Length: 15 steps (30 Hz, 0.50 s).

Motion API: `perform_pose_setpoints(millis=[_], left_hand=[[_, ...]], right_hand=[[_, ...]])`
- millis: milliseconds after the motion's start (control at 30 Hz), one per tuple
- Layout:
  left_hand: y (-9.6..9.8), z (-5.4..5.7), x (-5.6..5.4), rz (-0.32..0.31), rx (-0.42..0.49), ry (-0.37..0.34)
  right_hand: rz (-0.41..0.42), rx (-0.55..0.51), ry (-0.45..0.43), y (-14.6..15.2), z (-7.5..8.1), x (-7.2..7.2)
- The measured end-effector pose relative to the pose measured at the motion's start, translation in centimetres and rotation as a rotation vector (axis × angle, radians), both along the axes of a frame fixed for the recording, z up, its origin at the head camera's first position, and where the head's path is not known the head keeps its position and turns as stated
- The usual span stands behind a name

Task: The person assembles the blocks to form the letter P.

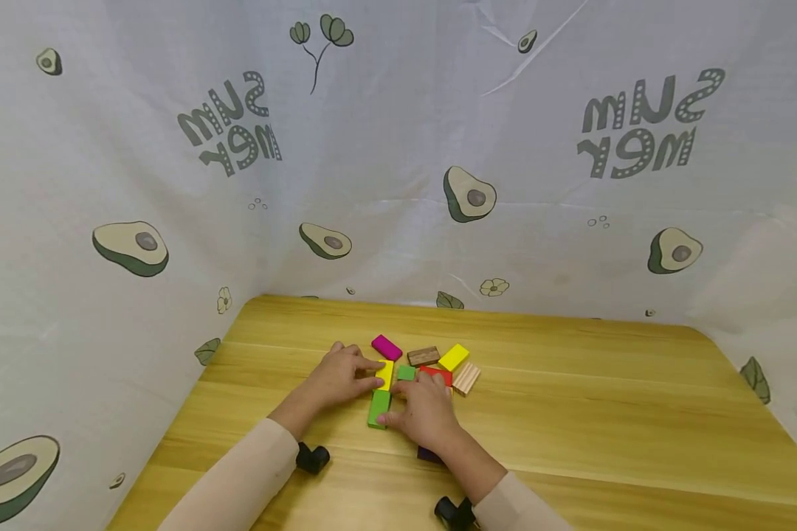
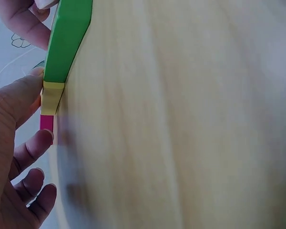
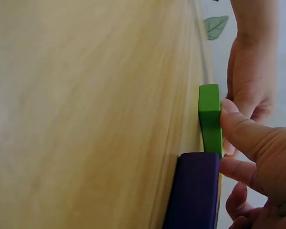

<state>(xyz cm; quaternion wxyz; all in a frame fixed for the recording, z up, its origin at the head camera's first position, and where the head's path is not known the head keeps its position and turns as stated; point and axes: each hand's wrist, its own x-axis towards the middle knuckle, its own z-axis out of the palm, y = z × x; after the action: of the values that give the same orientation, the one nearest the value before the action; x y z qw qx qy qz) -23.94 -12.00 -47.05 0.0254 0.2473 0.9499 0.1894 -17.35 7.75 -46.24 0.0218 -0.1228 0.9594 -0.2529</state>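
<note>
A yellow block (image 1: 385,375) and a green block (image 1: 379,409) lie end to end on the table. My left hand (image 1: 337,375) touches the yellow block with thumb and index finger; its other fingers are loosely bent, with nothing in them. My right hand (image 1: 427,409) is on the other side, its thumb touching the green block and its index finger stretched towards the joint. The rest of the right hand overlaps a red block (image 1: 436,374). A dark purple block (image 3: 195,186) lies close under the right hand, partly hidden by the wrist in the head view.
Beyond the hands lie a magenta block (image 1: 387,347), a brown block (image 1: 423,356), another yellow block (image 1: 454,358), a striped wooden block (image 1: 467,378) and a small green block (image 1: 406,372). A white printed curtain (image 1: 398,251) stands behind the wooden table (image 1: 571,413).
</note>
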Motion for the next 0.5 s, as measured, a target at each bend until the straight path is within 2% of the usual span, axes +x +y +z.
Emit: perform_pose_setpoints(millis=[200, 333, 500], left_hand=[[-0.10, -0.12, 0.09, -0.019, 0.046, 0.007], [-0.12, -0.07, 0.17, -0.032, 0.044, 0.008], [-0.50, 0.24, 0.28, -0.050, 0.018, -0.048]], right_hand=[[0.028, -0.004, 0.042, -0.06, -0.48, -0.06], [0.049, -0.002, 0.060, -0.10, -0.78, -0.16], [0.049, 0.023, 0.028, -0.08, -0.66, -0.20]])
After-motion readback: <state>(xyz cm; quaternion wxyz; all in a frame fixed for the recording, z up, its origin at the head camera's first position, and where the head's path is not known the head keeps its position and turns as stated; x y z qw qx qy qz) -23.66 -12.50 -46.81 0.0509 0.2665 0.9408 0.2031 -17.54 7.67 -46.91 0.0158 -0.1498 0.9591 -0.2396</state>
